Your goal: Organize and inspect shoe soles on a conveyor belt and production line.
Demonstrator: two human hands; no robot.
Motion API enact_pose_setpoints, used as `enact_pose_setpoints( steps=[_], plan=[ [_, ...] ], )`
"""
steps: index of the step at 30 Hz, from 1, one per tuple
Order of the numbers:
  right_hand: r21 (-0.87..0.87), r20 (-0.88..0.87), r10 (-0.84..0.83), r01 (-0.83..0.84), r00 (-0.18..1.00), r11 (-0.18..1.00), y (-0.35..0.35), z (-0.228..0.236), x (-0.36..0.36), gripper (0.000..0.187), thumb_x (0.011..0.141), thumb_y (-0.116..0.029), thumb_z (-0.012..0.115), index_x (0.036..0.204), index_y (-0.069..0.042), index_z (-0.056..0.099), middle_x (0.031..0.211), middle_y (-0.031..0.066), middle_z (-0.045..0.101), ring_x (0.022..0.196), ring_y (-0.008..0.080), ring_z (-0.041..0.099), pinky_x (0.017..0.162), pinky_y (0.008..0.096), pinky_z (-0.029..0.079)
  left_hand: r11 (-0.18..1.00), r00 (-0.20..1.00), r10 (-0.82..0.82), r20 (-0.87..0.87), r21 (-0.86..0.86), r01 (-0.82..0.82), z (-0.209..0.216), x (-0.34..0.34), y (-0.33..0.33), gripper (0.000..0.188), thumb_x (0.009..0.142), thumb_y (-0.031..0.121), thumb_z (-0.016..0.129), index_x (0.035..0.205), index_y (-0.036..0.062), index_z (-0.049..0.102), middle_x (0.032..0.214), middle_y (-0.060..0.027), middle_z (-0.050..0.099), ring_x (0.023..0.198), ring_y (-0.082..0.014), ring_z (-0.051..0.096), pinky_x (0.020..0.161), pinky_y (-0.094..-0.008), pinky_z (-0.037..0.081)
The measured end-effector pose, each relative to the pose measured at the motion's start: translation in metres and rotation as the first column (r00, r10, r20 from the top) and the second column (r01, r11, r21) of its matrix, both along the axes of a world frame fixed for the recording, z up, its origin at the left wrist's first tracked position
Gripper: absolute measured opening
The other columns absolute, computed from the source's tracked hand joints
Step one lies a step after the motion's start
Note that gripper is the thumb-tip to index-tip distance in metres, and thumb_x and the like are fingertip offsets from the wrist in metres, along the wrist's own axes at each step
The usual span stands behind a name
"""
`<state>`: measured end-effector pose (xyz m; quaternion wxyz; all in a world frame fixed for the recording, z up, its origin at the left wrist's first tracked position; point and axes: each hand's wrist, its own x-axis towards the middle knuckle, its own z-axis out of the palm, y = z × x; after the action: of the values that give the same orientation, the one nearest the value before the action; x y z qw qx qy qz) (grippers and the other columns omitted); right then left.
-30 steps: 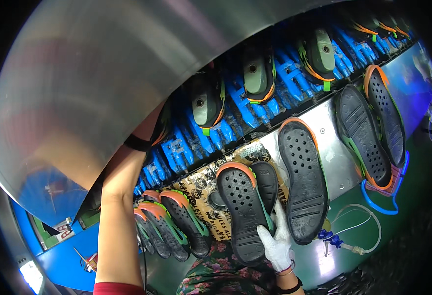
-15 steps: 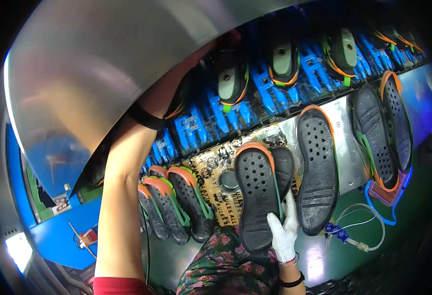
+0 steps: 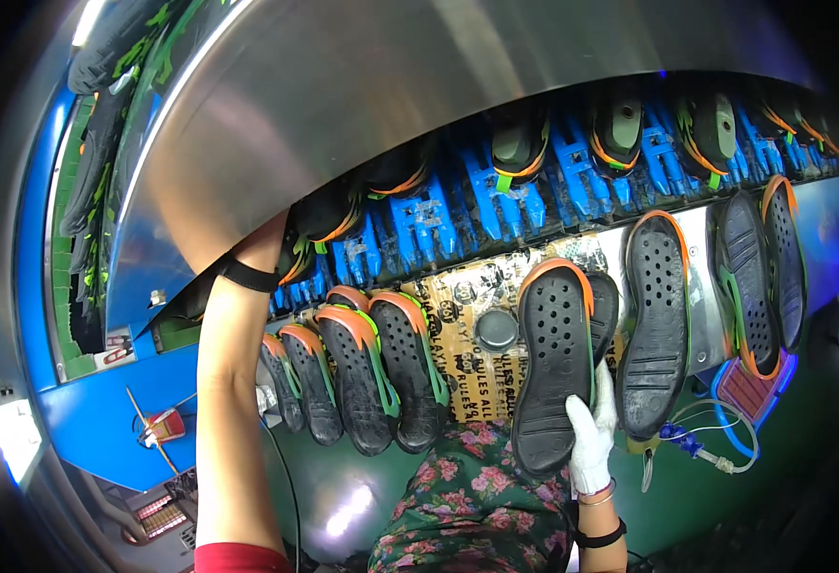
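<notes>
My left forearm (image 3: 238, 382) reaches up under a curved metal hood (image 3: 458, 57), which hides my left hand. My right hand (image 3: 591, 444), in a white glove, grips a black shoe sole (image 3: 548, 372) with an orange-rimmed end and several holes, its thumb along the sole's edge. Partly covered behind that sole is another dark sole (image 3: 604, 310); whether the same hand holds it I cannot tell. Shoe uppers on grey-green lasts (image 3: 620, 134) sit in a row among blue clamp-like holders (image 3: 505, 205) beyond my hands.
Several soles (image 3: 357, 382) lean side by side at the left, and more (image 3: 656, 325) line the right. Between them is a tape-covered board (image 3: 477, 382) with a round dark knob (image 3: 496, 329). A clear hose with blue fittings (image 3: 682, 439) hangs at the right.
The view has shifted, so most things appear farther right. My left arm is farther left along the row, with more of it under the hood. My right hand keeps its grip on the sole.
</notes>
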<state>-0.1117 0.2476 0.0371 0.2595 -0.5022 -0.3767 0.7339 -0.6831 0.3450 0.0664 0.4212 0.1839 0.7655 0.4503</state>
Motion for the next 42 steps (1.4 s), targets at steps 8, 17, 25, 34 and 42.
enact_pose_setpoints(
  steps=[8,17,25,34,42],
  plan=[
    [-0.163,-0.020,-0.114,0.109,0.993,0.981,0.000,0.007,-0.003,0.080,0.083,-0.014,0.065,0.151,0.007,0.028,0.148,0.0175,0.043,0.134,0.0244,0.044,0.113,0.0339,0.032,0.845,0.794,-0.480,-0.374,0.047,0.533,-0.036,0.004,0.024,0.050,0.086,0.027,0.078,0.126,0.0016,0.060,0.115,-0.0082,0.067,0.110,-0.0159,0.061,0.097,-0.0309,0.047],
    [-0.123,0.062,-0.190,0.196,0.980,0.973,-0.005,-0.011,0.002,0.079,0.080,-0.019,0.064,0.149,0.007,0.034,0.141,0.0179,0.051,0.125,0.0258,0.054,0.107,0.0344,0.041,0.684,0.653,-0.709,-0.267,-0.036,0.728,-0.050,0.002,0.091,0.056,0.090,0.030,0.073,0.134,0.0025,0.054,0.110,-0.0081,0.068,0.099,-0.0136,0.065,0.086,-0.0293,0.051],
    [-0.152,-0.285,-0.026,-0.019,0.958,0.988,-0.019,-0.020,-0.034,0.067,0.086,-0.015,0.061,0.146,0.006,0.038,0.134,0.0154,0.056,0.116,0.0220,0.059,0.101,0.0322,0.047,0.791,0.863,-0.455,-0.218,-0.543,0.280,0.077,-0.243,0.066,0.051,0.090,0.033,0.071,0.133,0.0092,0.055,0.107,-0.0028,0.068,0.086,-0.0104,0.065,0.075,-0.0261,0.052],
    [-0.085,0.034,-0.183,0.185,0.983,0.979,-0.016,-0.012,-0.009,0.051,0.092,-0.010,0.055,0.140,0.003,0.047,0.126,0.0103,0.061,0.106,0.0193,0.064,0.095,0.0318,0.052,0.898,0.821,-0.412,-0.396,-0.024,0.439,0.046,-0.027,-0.127,0.044,0.089,0.031,0.073,0.124,0.0071,0.061,0.107,-0.0050,0.069,0.094,-0.0139,0.065,0.083,-0.0286,0.053],
    [-0.084,0.101,-0.199,0.208,0.975,0.975,-0.020,-0.019,0.011,0.052,0.095,-0.014,0.057,0.143,0.001,0.045,0.123,0.0072,0.061,0.109,0.0156,0.060,0.101,0.0317,0.046,0.926,0.818,-0.333,-0.469,-0.001,0.377,-0.007,-0.039,-0.161,0.042,0.088,0.030,0.074,0.121,0.0069,0.063,0.106,-0.0054,0.069,0.095,-0.0143,0.065,0.084,-0.0293,0.052]
  ],
)
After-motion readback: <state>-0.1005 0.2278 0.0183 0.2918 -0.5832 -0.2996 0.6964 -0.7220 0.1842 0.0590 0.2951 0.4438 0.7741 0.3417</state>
